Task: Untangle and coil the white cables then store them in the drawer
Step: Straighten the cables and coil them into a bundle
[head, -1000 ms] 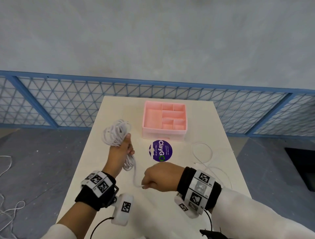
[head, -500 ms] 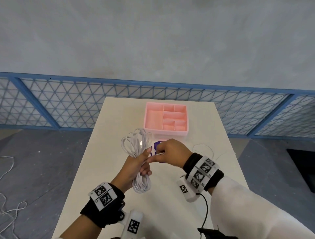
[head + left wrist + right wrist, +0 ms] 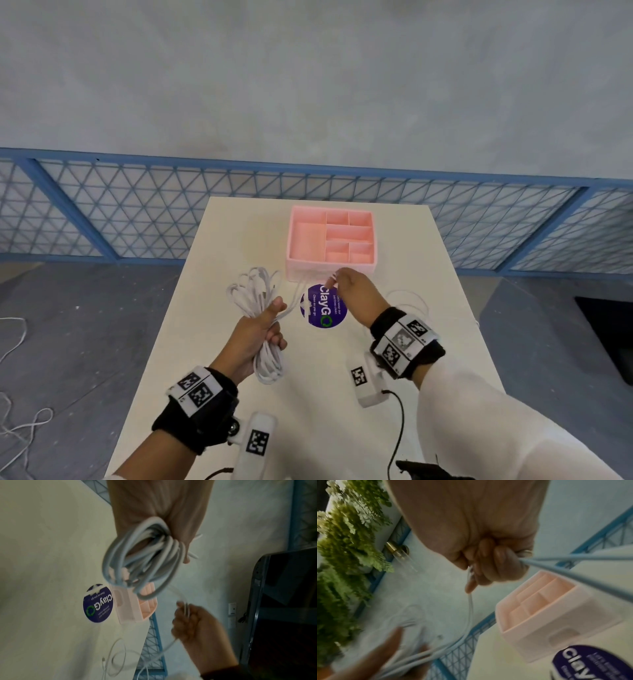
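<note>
A: Item one, left hand [image 3: 256, 337]. State of fingers?
B: Curled round the middle of the coiled white cable [image 3: 257, 308]; thumb pressed on top of the bundle. Loops stand out beyond the fingers toward the pink drawer [image 3: 331, 270] and hang below the palm on the near side.

A: Item two, right hand [image 3: 356, 294]?
B: Fingers closed, pinching the free strand [image 3: 573, 566] of that same cable. The strand runs slack from the fingertips back to the coil. The hand is raised just in front of the pink drawer's near wall.

A: Item three, pink drawer?
B: Open-topped, divided into compartments, all visible ones bare, on the cream table [image 3: 219, 240].

A: Other stock?
B: A purple round sticker [image 3: 323, 310] on the table just near of the drawer, between the two hands. A second white cable [image 3: 409, 298] lies loose on the table, right of the sticker and well short of the drawer.
</note>
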Available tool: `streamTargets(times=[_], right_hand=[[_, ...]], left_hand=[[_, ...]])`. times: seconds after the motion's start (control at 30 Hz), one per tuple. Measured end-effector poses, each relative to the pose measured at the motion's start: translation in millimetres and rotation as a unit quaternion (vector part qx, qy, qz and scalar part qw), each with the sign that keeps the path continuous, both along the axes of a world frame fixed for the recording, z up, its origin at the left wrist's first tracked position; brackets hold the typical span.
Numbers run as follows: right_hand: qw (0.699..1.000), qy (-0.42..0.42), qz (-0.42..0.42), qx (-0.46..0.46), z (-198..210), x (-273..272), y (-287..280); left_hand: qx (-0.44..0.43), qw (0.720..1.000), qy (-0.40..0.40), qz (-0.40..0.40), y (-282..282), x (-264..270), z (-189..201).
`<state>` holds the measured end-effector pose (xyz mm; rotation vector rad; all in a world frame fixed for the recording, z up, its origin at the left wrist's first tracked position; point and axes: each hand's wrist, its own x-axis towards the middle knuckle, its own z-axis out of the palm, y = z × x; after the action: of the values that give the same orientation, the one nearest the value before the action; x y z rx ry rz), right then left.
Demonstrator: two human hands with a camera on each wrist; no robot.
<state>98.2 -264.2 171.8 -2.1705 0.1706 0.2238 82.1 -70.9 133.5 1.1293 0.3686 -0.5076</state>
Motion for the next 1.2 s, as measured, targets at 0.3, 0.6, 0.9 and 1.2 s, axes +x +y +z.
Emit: streamTargets(times=[0.3, 0.6, 0.9, 1.2], right_hand=[[0.976, -0.119, 0.153, -0.104, -2, -30, 58], [0.982, -0.149, 0.061, 0.099, -10, -42, 58], [0.993, -0.085, 0.044, 0.068, -20, -36, 28], [0.998, 0.02, 0.043, 0.03, -51, -31, -45]], left_hand=[[-0.061, 0.998, -0.006, -0.012, -22, 8, -4], [-0.157, 0.987, 0.027, -0.029, -17, 3, 0], [-0.146, 0.989, 0.018, 0.01, -10, 7, 1], [-0.187, 0.972, -0.048, 0.131, 27, 29, 20]])
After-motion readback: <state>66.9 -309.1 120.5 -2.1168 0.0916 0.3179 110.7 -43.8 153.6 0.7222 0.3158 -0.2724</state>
